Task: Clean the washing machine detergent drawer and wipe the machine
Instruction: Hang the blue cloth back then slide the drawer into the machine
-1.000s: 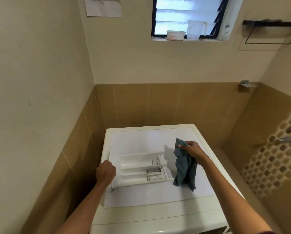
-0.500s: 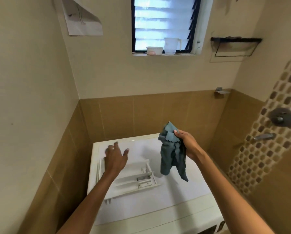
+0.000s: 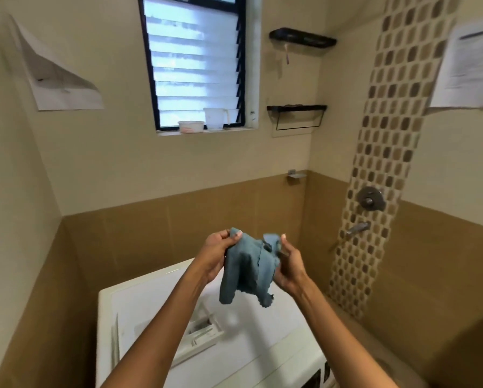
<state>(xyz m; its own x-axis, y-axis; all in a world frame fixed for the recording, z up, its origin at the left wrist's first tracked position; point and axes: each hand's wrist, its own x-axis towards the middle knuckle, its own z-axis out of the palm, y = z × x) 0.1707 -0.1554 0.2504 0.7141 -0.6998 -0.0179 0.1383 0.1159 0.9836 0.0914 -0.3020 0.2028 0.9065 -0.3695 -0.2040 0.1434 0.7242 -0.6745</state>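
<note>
Blue-grey cloth (image 3: 248,266) between both hands (image 3: 214,256) (image 3: 290,264)

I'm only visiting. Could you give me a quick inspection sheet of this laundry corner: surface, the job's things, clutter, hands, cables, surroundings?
Surface: white washing machine top, carrying the drawer.
Job's things: detergent drawer lies on the machine, partly hidden by the left forearm; blue-grey cloth is held up above it.
Clutter: tub and clear jug on the window sill.
Hands: left hand and right hand each grip an upper end of the cloth.
Cables: nothing seen.
Surroundings: louvred window, two black shelves, tap on the mosaic strip, papers on the walls.
</note>
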